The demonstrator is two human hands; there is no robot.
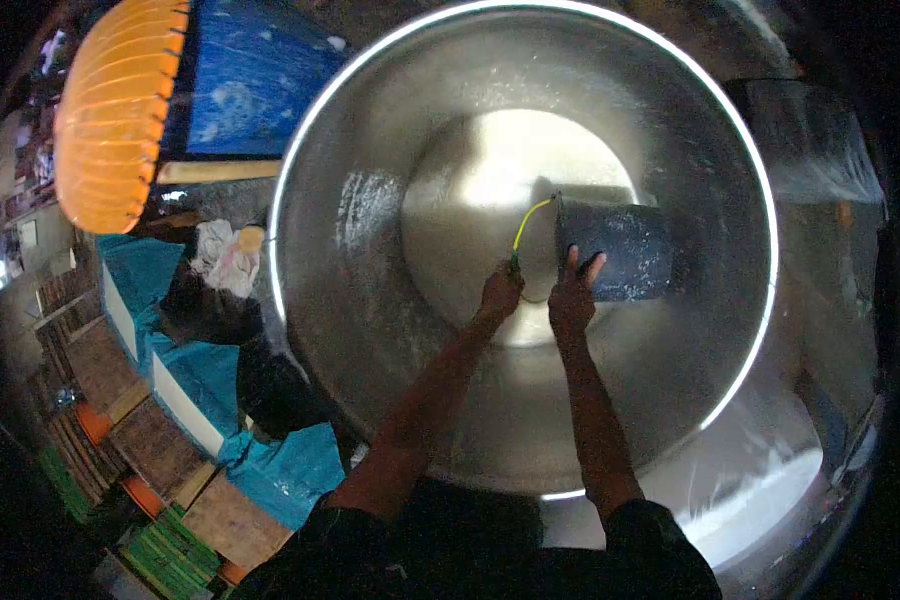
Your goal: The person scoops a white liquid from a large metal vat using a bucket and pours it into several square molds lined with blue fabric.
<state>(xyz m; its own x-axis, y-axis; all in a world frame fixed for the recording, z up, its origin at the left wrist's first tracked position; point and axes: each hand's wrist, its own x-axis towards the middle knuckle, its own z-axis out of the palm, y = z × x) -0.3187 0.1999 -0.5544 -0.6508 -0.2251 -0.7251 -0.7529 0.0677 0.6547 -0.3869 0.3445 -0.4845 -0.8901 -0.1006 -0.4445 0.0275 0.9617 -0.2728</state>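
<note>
Both my arms reach down into a large round metal vessel (360,330). Inside it, right of centre, lies a dark grey block-like object (625,255) with a wet-looking surface. My right hand (573,300) is at its lower left edge, two fingers spread over it and the others curled. To the left, my left hand (502,290) is closed round the lower end of a thin yellow-green cord or strip (523,223), which curves up to the object's top left corner. What lies inside the curled fingers is hidden.
At the upper left stand an orange ribbed object (120,115) and a blue sheet (255,80) beside the vessel's rim. Teal covers (290,470), boards (235,520) and a crumpled white cloth or bag (228,258) lie on the left.
</note>
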